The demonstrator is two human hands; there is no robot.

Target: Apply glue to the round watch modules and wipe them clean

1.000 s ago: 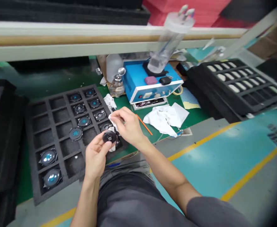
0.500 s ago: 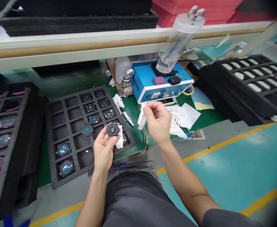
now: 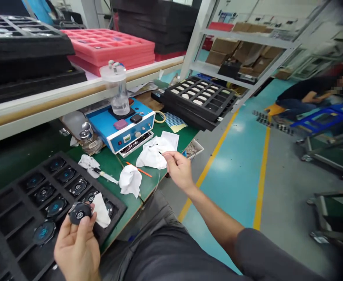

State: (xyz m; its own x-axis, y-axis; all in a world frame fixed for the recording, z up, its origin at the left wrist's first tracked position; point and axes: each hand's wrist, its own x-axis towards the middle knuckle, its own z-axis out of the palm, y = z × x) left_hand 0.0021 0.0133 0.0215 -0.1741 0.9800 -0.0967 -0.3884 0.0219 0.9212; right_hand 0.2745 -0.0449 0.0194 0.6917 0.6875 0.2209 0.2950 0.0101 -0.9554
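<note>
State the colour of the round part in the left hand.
The round part is mostly black, clearest in the head view.

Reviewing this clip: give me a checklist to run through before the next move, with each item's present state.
1. Round dark part gripped in the left hand: ok.
2. Right hand free of any object: cannot tell; anything its fingertips might pinch is too small to make out.
3. Right hand apart from the spread white cloth: cannot tell; they overlap in this view.
4. Black tray free of loose wipes: not ok; a white wipe lies across compartments.
5. Syringe apart from both hands: ok.
</note>
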